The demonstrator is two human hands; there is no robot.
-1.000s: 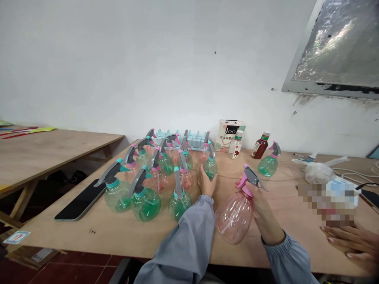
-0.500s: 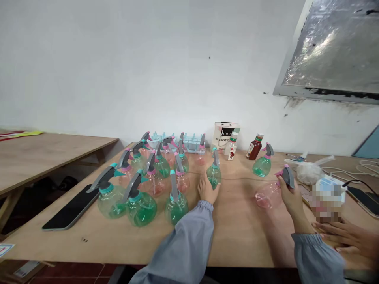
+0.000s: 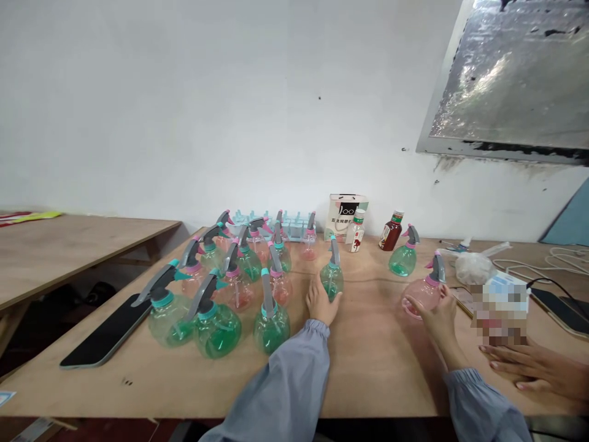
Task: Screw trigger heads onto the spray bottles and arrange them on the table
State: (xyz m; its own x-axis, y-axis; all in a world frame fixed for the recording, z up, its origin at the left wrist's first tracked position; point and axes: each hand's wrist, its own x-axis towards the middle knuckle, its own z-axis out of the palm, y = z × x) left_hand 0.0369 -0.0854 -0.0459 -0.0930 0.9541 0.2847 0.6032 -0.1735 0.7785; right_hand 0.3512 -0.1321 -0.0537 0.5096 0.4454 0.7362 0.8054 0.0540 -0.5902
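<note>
Our right hand (image 3: 437, 316) grips the upright pink spray bottle (image 3: 421, 293) on the counter (image 3: 377, 362); our left hand (image 3: 321, 302) cups a green bottle (image 3: 332, 279) just ahead.

Tabletop (image 3: 377, 362): carries everything below; a second table (image 3: 69, 245) stands apart to its left.
Left half: a cluster of spray bottles (image 3: 237, 285) in rows, with a phone (image 3: 108, 334) lying flat just left of it, near the front-left edge.
Back edge: a moulded tray (image 3: 294, 220) behind the cluster; to its right a box (image 3: 343, 218), a small bottle (image 3: 355, 232) and a drink bottle (image 3: 390, 232), side by side along the wall.
Centre: a single spray bottle (image 3: 332, 277) right of the cluster, the left hand (image 3: 321, 302) touching its near side.
Right: a far spray bottle (image 3: 402, 258) beside the drink bottle; nearer, a near-right spray bottle (image 3: 426, 293) with the right hand (image 3: 437, 314) touching it.
Far right: a bag (image 3: 473, 268) behind the near-right spray bottle, cables (image 3: 565, 258) further right, and a co-worker's hand (image 3: 529, 368) flat near the front edge.
</note>
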